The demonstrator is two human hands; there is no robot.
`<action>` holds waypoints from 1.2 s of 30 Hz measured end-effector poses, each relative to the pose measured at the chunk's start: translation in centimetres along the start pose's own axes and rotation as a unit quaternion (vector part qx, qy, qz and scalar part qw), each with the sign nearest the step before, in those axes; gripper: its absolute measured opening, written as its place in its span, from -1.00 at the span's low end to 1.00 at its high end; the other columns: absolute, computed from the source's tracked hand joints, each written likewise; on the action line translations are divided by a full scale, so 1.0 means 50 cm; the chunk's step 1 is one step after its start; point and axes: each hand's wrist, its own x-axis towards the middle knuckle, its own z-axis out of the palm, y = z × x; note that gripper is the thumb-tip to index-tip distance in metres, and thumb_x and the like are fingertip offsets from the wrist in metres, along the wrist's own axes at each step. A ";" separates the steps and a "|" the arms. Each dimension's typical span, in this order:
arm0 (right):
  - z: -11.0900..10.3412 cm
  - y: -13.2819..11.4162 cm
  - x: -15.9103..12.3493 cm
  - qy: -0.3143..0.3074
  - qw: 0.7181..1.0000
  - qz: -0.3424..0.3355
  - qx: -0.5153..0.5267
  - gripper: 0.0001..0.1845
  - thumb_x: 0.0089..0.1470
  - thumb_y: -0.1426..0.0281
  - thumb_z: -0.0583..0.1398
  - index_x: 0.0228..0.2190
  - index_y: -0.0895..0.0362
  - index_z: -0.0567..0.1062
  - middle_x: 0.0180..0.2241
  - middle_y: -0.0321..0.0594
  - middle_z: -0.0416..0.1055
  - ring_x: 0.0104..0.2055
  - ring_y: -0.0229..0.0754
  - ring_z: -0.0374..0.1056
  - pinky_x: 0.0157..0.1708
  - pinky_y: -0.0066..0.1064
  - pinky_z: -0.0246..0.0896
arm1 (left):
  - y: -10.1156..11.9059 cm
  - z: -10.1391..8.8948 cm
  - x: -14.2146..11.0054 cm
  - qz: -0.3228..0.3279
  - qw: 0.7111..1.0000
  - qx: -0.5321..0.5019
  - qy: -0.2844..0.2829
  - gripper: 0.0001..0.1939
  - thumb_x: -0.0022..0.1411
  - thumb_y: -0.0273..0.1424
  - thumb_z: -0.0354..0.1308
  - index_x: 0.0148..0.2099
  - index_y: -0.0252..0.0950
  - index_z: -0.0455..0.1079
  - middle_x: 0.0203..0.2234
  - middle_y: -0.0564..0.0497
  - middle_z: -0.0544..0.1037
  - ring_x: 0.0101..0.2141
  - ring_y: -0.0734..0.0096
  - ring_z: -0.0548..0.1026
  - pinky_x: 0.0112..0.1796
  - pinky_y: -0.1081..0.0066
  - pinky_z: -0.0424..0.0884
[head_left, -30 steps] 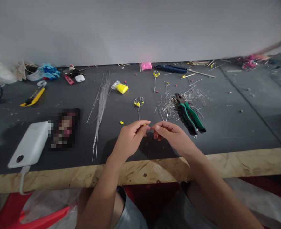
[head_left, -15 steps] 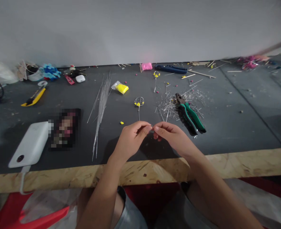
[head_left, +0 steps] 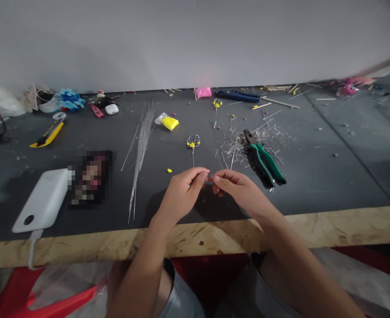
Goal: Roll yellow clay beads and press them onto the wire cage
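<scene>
while the left hand (head_left: 182, 187) arches, right hand (head_left: 241, 187) curls.

No legible txt, nos. or signs

The tabletop (head_left: 301, 185) is dark grey, its near edge (head_left: 334, 225) mottled pale wood. The pliers (head_left: 271, 164) have green-and-black handles. Silvery wires (head_left: 140, 145) lie left; yellow beads (head_left: 192, 144) dot the silvery wire frame (head_left: 193, 150). One packet (head_left: 170, 123) is bright yellow, the far pouch (head_left: 204, 92) pink, the cutter (head_left: 51, 134) yellow and black, the power bank (head_left: 43, 198) white.
</scene>
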 end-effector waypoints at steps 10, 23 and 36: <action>0.001 0.002 0.002 0.008 1.000 0.000 0.017 -0.78 0.13 0.21 0.18 -0.38 0.10 0.50 -0.48 -0.32 0.38 -0.40 -0.28 0.27 -0.34 -0.39 0.16 | 0.005 0.000 0.001 0.004 1.000 0.013 -0.022 -0.74 0.33 -0.20 0.03 -0.17 -0.19 0.48 -0.38 0.06 0.61 -0.37 0.44 0.53 -0.33 0.45 0.41; -0.009 -0.005 0.007 -0.034 0.992 0.041 0.117 -0.84 -0.01 0.27 0.31 -0.40 0.11 0.56 -0.49 -0.34 0.38 -0.48 -0.33 0.18 -0.46 -0.44 0.03 | 0.008 0.011 -0.004 0.094 0.995 0.003 -0.044 -0.73 0.27 -0.39 0.13 0.01 -0.08 0.45 -0.06 0.03 0.55 -0.06 0.37 0.49 -0.01 0.30 0.40; 0.086 0.024 0.000 -0.032 0.980 0.012 0.194 -0.92 -0.08 0.37 0.27 -0.48 0.12 0.51 -0.49 -0.33 0.40 -0.41 -0.27 0.27 -0.32 -0.39 0.17 | 0.036 0.033 -0.023 0.001 0.996 -0.091 0.011 -0.75 0.33 -0.29 0.03 -0.05 -0.19 0.48 -0.07 0.00 0.57 -0.04 0.34 0.51 0.00 0.30 0.43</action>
